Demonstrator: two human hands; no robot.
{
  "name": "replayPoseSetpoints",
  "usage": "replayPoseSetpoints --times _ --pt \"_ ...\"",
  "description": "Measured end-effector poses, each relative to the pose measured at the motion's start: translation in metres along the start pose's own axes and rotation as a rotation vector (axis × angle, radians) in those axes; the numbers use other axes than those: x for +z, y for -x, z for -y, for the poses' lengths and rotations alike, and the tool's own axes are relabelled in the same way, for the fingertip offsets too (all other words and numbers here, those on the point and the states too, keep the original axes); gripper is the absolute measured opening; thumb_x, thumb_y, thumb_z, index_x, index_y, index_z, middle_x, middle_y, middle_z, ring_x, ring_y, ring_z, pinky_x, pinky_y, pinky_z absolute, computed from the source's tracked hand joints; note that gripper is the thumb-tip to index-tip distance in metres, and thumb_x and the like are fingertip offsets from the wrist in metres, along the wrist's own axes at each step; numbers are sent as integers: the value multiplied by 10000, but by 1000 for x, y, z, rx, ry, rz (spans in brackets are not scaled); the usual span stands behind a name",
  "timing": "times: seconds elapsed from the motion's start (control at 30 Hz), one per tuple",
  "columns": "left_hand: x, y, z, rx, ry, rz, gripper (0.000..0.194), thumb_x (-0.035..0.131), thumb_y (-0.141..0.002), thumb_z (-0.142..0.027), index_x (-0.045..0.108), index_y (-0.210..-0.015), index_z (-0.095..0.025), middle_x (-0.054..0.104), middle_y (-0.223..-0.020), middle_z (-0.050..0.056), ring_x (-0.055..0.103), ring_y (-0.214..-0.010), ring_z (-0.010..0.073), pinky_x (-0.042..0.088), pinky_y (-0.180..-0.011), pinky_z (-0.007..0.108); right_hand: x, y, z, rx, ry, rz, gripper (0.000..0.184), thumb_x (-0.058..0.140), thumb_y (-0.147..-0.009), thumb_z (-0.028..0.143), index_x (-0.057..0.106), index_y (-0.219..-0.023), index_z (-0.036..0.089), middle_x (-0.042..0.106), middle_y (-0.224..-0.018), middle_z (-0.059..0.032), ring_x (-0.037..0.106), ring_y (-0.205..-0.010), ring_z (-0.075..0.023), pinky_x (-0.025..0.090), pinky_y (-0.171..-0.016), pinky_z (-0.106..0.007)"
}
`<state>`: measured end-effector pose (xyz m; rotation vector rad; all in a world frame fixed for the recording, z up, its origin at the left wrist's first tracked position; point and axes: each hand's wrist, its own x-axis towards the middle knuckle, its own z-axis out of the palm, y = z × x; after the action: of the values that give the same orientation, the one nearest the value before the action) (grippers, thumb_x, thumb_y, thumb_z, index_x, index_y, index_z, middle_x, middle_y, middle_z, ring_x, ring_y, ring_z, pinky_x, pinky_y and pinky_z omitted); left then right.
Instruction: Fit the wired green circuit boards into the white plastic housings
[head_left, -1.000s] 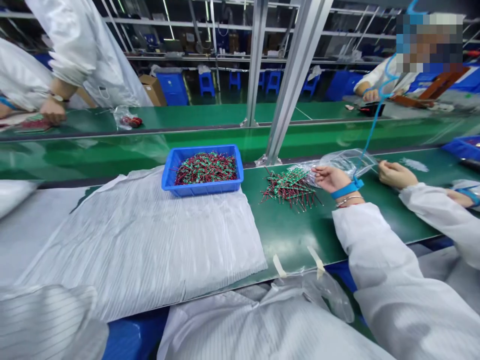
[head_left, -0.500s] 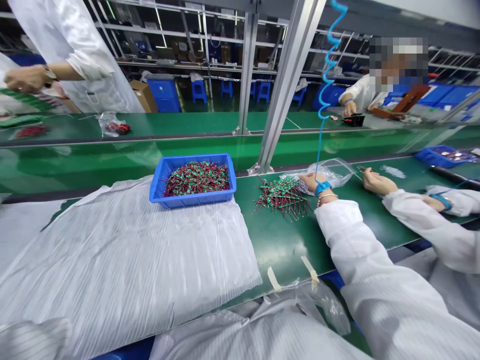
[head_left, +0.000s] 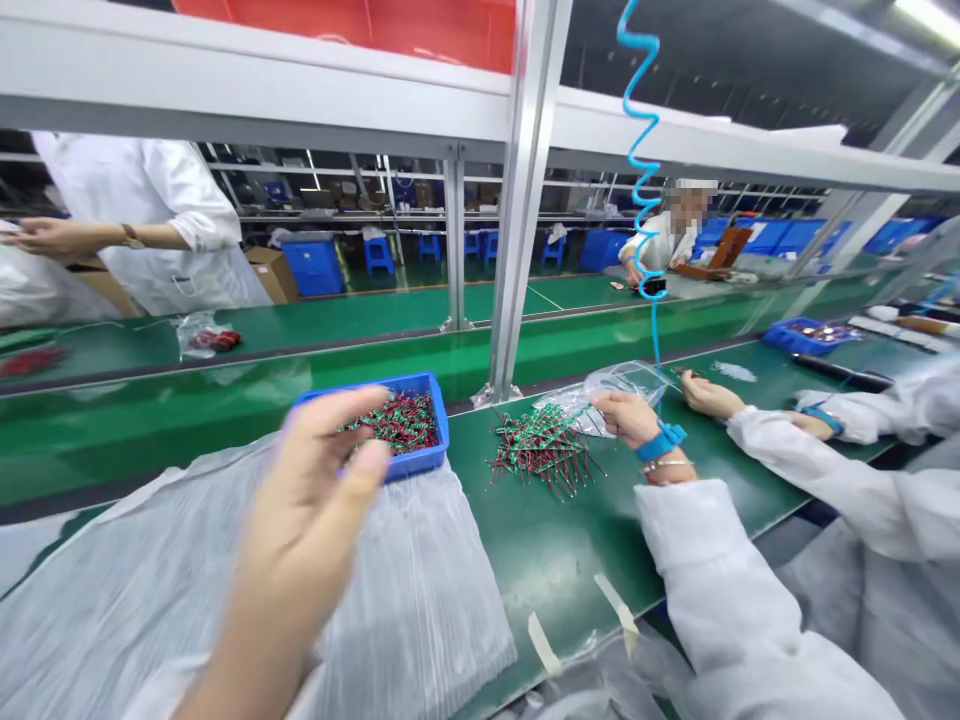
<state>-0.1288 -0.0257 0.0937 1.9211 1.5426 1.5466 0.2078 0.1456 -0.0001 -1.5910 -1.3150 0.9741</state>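
Observation:
My left hand [head_left: 307, 500] is raised over the white sheet, in front of the blue bin. Its fingers are curved and apart, with nothing between them. Inside the blue bin [head_left: 409, 465] lie small green boards with dark red wires [head_left: 401, 425]. My right hand [head_left: 630, 418], wearing a blue wrist strap [head_left: 661, 440], is beside a clear plastic bag [head_left: 637, 378]. Its fingers are pinched together; what they hold is too small to make out. Just left of it, a loose pile of green boards with dark red wires [head_left: 541, 447] rests on the green bench.
The white sheet [head_left: 420, 590] covers the bench's left part. A metal post [head_left: 517, 220] and a blue coiled cord [head_left: 645, 150] stand ahead. At right, a co-worker's hand [head_left: 709, 395] is close to my right hand. Two tape strips [head_left: 544, 645] stick to the front edge.
My left hand has come into view in front of the blue bin. The view has tilted upward, showing the shelf and red container. My right hand stays by the bag.

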Motion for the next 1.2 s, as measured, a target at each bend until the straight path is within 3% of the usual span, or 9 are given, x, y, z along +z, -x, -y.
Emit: replayPoseSetpoints --times 0.13,0.3,0.4,0.53,0.7,0.87,0.97,1.1,1.2 --pt "62 -10 -7 124 -75 405 243 466 -877 -316 577 -1078 -234 633 -1103 26 533 -1057 185 412 -934 385 9 62 20 -118 -292 18 417 672 -647 510 417 -677 182 233 -477 113 207 -381 -25 194 -361 -178" --pt "108 -2 -14 181 -150 546 258 523 -844 -354 620 -1040 -218 688 -1057 37 572 -1008 229 433 -848 410 44 126 30 -153 -494 149 406 666 -656 520 443 -724 188 295 -480 102 208 -387 -28 158 -370 -181" --pt "108 1 -16 193 -202 603 167 509 -858 -265 674 -848 -237 731 -874 -4 620 -873 207 425 -786 381 53 141 31 -180 -471 305 345 642 -721 474 464 -734 178 286 -463 104 210 -394 -31 147 -382 -188" --pt "98 3 -14 170 -274 618 183 497 -860 -199 669 -805 -222 734 -839 7 626 -846 210 400 -771 382 50 149 39 -275 -255 410 317 596 -771 453 511 -754 149 305 -494 85 253 -455 -45 184 -427 -200" --pt "94 8 -16 142 -321 629 176 496 -858 -204 660 -792 -203 716 -793 18 614 -813 203 401 -753 357 50 154 44 -292 -218 416 314 547 -804 459 518 -762 150 316 -516 74 254 -461 -49 186 -425 -204" --pt "87 11 -20 70 -334 659 213 491 -861 -314 653 -942 -202 717 -913 46 611 -874 223 424 -770 364 59 145 27 -129 -517 447 338 620 -736 484 493 -753 171 266 -487 99 202 -404 -35 159 -376 -189" --pt "78 13 -19 19 -351 688 233 482 -858 -314 672 -886 -182 722 -871 73 622 -831 249 433 -731 377 62 145 22 -65 -579 418 355 640 -712 493 479 -734 177 231 -474 111 170 -396 -30 157 -365 -176" --pt "70 16 -10 -29 -331 725 255 458 -859 -276 678 -765 -190 719 -764 54 633 -720 233 440 -653 352 65 152 21 -53 -438 461 390 657 -675 516 512 -701 155 293 -467 97 228 -381 -26 171 -361 -178" --pt "64 20 2 -68 -296 694 230 477 -849 -306 660 -925 -190 716 -893 66 634 -818 240 459 -736 377 61 143 17 -69 -327 404 424 643 -659 555 532 -708 149 312 -462 92 262 -376 -31 189 -361 -179"
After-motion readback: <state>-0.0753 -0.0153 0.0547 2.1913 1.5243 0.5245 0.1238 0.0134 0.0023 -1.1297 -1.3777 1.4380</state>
